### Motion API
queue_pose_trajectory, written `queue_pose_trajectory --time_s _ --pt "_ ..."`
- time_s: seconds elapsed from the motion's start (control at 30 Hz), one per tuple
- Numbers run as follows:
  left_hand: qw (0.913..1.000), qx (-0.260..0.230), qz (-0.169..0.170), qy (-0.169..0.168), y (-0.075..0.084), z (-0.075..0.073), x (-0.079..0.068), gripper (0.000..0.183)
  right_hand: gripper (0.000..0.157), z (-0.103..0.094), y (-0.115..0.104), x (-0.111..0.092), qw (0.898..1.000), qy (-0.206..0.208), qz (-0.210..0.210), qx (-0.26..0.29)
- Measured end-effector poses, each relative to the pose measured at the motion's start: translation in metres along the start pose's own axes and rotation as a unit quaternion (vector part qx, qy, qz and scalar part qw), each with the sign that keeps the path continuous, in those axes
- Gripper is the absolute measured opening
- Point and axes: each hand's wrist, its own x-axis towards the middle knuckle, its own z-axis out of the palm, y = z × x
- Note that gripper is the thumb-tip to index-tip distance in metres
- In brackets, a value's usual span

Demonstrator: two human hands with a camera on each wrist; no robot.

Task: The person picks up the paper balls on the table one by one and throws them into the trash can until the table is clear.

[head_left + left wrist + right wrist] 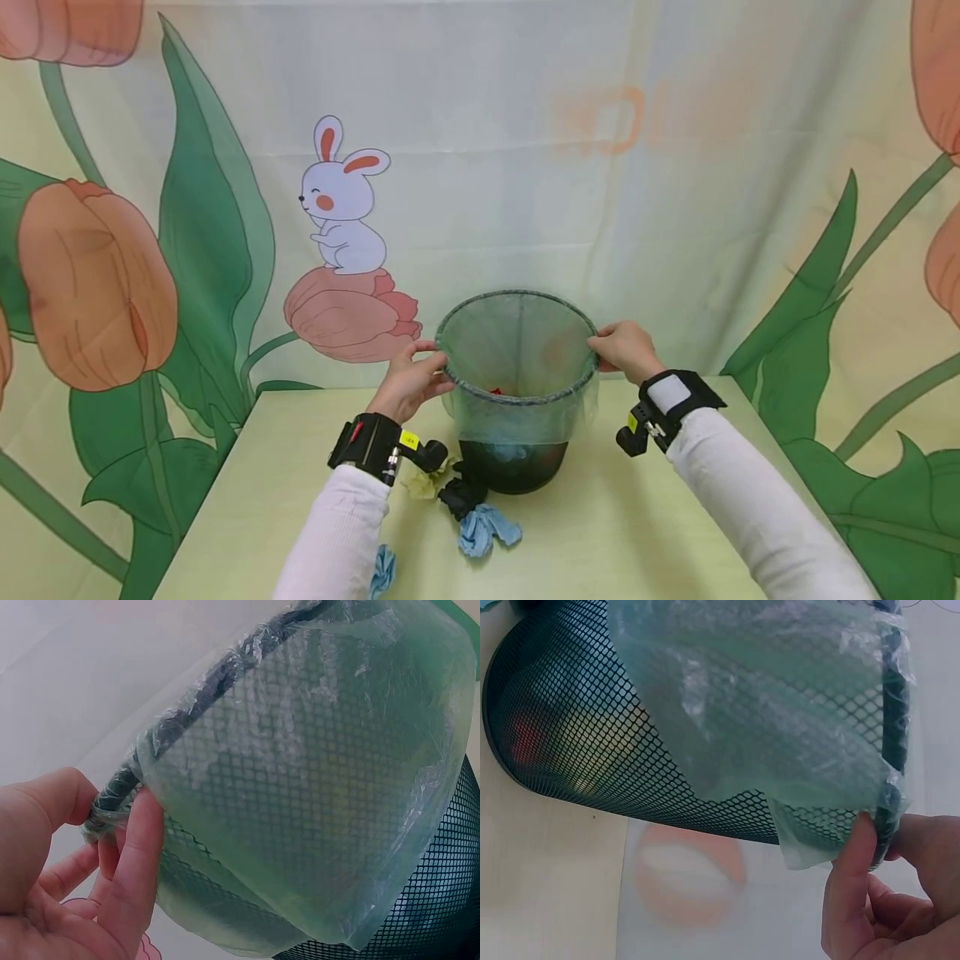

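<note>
A dark mesh wastebasket [517,475] stands on the table, lined with a thin green see-through bin bag [517,423] folded out over the rim. My left hand [408,385] pinches the bag-covered rim on the left, thumb on one side and fingers on the other. On the opposite side my right hand [628,352] grips the rim the same way. In the right wrist view the bag [742,735] hangs loosely down the outside of the mesh. Red, yellow and pale blue shapes show blurred through the lower mesh [570,727].
On the table [615,533], at the basket's left foot, lie crumpled pieces: a yellow one [420,483], a black one [462,497] and a blue one [486,529]. Another blue piece [382,571] sits by my left forearm. Behind hangs a printed cloth [487,167] with tulips and a rabbit.
</note>
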Motion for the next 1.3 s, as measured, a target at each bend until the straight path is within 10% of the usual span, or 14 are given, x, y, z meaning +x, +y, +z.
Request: queue_pose_trajectory --time_s 1.03,1.3 --pt "0.9953 0.05 0.08 0.022 -0.037 -0.02 -0.016 0.048 0.036 0.003 0.006 0.004 0.999 0.036 -0.002 -0.026" --pt "0.9669 0.201 0.146 0.057 -0.076 -0.026 -0.032 0.038 0.038 0.003 0.005 0.004 0.999 0.038 0.0 -0.014"
